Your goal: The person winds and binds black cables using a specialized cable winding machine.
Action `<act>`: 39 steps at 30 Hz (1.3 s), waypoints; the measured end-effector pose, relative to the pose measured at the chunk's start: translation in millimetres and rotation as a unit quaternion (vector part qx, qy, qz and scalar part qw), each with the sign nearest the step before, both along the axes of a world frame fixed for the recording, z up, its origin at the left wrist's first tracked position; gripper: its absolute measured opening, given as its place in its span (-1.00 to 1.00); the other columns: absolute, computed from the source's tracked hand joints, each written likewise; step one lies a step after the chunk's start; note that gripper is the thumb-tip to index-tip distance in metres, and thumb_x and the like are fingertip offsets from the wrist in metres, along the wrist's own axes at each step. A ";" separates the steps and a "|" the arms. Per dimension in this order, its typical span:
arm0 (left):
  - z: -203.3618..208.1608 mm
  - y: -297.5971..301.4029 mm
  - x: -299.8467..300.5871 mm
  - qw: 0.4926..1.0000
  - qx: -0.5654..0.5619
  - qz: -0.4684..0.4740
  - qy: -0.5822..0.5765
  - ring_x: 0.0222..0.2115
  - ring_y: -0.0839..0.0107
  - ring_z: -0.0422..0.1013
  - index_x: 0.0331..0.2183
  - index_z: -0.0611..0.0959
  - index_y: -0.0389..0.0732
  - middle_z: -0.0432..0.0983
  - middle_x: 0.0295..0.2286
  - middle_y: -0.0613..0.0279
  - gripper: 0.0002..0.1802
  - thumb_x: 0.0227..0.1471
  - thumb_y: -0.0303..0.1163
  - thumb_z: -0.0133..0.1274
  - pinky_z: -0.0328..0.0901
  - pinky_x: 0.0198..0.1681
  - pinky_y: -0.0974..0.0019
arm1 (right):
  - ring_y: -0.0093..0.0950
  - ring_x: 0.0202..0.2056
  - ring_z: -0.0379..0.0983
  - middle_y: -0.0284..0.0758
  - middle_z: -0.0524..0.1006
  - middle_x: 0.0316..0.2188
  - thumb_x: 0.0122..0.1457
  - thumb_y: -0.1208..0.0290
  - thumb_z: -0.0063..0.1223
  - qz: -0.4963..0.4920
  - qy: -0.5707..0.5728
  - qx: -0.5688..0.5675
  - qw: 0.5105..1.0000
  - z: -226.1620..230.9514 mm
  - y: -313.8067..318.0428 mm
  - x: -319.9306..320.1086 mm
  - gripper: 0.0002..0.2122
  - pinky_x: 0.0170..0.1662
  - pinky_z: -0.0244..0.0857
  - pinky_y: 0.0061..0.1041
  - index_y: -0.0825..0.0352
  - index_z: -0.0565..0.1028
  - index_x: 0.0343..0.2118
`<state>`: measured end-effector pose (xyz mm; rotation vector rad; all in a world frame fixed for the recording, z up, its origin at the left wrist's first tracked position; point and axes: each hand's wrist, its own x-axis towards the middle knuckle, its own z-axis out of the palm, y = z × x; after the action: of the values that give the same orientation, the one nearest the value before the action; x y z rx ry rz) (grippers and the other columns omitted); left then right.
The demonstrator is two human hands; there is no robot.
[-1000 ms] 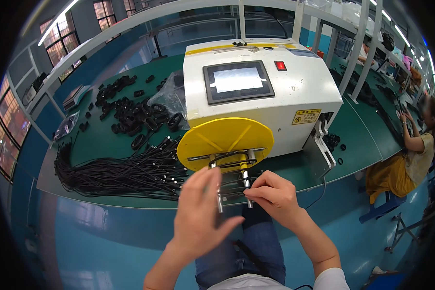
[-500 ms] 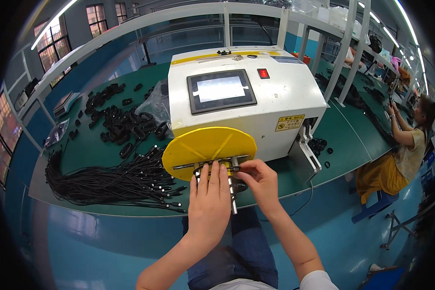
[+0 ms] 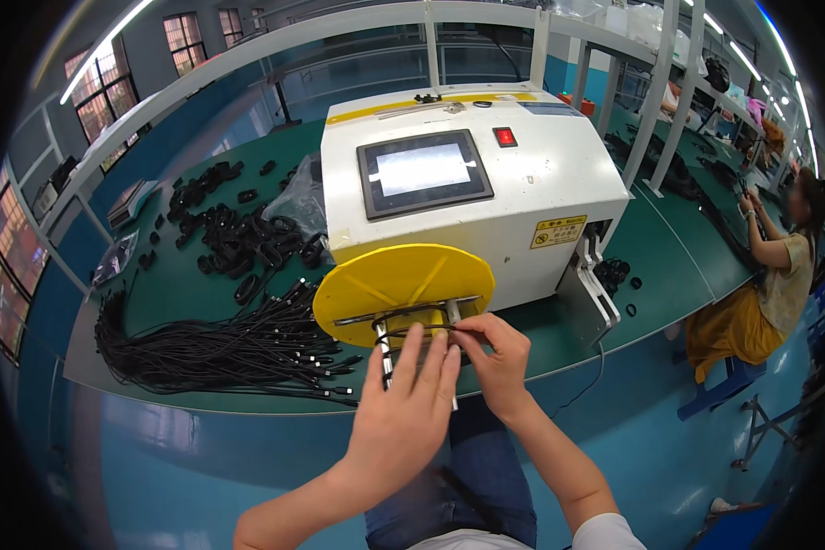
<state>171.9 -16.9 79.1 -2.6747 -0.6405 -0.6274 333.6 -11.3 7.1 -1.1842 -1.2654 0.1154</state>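
A yellow disc (image 3: 408,275) faces me at the front of a white machine (image 3: 513,202), with metal rods (image 3: 384,365) sticking out from it. Thin black cable (image 3: 414,313) loops around these rods. My right hand (image 3: 500,362) pinches the cable between thumb and fingertips at the right rod. My left hand (image 3: 401,417) lies just in front of the rods, fingers stretched and spread, partly hiding the loops. Whether its fingertips touch the cable I cannot tell.
A bundle of black cables (image 3: 202,353) lies on the green table (image 3: 275,151) at left, below a pile of coiled cables (image 3: 238,234). A metal bracket (image 3: 588,293) projects at the machine's right. A co-worker (image 3: 770,266) sits at the far right.
My left hand has drawn back toward me and its fingers have spread. The right hand still pinches the cable, slightly lower. The whole view has shifted a little.
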 end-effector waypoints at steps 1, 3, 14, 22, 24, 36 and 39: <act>-0.2 -1.8 -0.3 1.000 0.001 0.003 0.002 0.03 0.00 0.25 -0.09 0.46 -0.39 0.36 -0.05 -0.11 -0.54 -0.10 -0.47 0.00 0.19 0.03 0.01 | -0.42 -0.52 0.48 -0.26 0.50 -0.54 -0.08 0.66 0.16 -0.007 -0.011 0.009 1.000 -0.2 0.4 -0.6 -0.89 -0.45 0.34 -0.58 0.41 0.48 -0.46; -2.4 -6.9 2.2 0.999 0.003 -0.040 -0.024 -0.06 0.06 0.35 -0.17 0.53 -0.37 0.44 -0.15 -0.06 -0.60 -0.14 -0.47 0.02 0.25 -0.03 0.08 | -0.42 -0.52 0.48 -0.26 0.50 -0.54 -0.08 0.65 0.16 -0.009 -0.018 0.012 1.000 0.2 1.2 -1.4 -0.89 -0.45 0.34 -0.57 0.41 0.48 -0.46; -6.1 -25.4 18.6 0.984 -0.025 -0.131 -0.116 -0.44 0.35 0.48 -0.31 0.61 -0.30 0.52 -0.44 0.14 -0.67 -0.26 -0.48 0.09 0.36 -0.42 0.42 | -0.41 -0.54 0.47 -0.26 0.50 -0.55 -0.06 0.63 0.16 -0.004 -0.028 0.012 1.000 0.0 2.4 -1.7 -0.89 -0.47 0.33 -0.56 0.41 0.48 -0.44; -8.2 -35.3 -8.4 0.973 -0.082 -0.209 -0.060 -0.56 0.48 0.39 -0.24 0.61 -0.22 0.45 -0.54 0.27 -0.61 -0.27 -0.48 0.09 0.28 -0.56 0.53 | -0.53 -0.51 0.50 -0.28 0.52 -0.56 -0.03 0.70 0.12 0.002 -0.050 0.003 0.999 3.9 0.2 -0.3 -0.91 -0.44 0.34 -0.65 0.46 0.50 -0.43; 5.4 -37.2 -26.3 0.948 -0.190 -0.253 0.016 -0.61 0.50 0.34 -0.20 0.60 -0.18 0.41 -0.59 0.32 -0.59 -0.24 -0.49 0.09 0.27 -0.57 0.47 | -0.52 -0.52 0.50 -0.27 0.52 -0.56 -0.03 0.69 0.11 -0.004 -0.080 0.006 0.997 4.8 -0.4 0.4 -0.91 -0.45 0.34 -0.64 0.46 0.50 -0.41; 14.8 -19.1 -56.6 0.973 -0.204 0.082 -0.074 -0.68 0.32 0.28 -0.34 0.58 -0.16 0.40 -0.64 0.27 -0.77 -0.17 -0.45 0.16 0.22 -0.59 0.29 | -0.43 -0.58 0.47 -0.25 0.50 -0.59 -0.04 0.68 0.11 -0.068 -0.176 0.036 0.981 6.0 -0.7 -5.3 -0.89 -0.51 0.30 -0.58 0.41 0.49 -0.41; 30.5 -16.3 -47.5 0.971 -0.181 0.157 0.015 -0.70 0.29 0.28 -0.46 0.56 -0.17 0.39 -0.66 0.23 -0.89 -0.15 -0.44 0.16 0.22 -0.60 0.29 | -0.42 -0.58 0.47 -0.25 0.49 -0.60 -0.05 0.68 0.11 -0.071 -0.183 0.038 0.980 6.5 -0.5 -5.2 -0.89 -0.52 0.29 -0.56 0.41 0.49 -0.41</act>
<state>124.4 -33.2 109.5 -2.8047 -1.2437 -0.4121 328.4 -11.8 13.6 -1.2617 -1.4838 -0.2660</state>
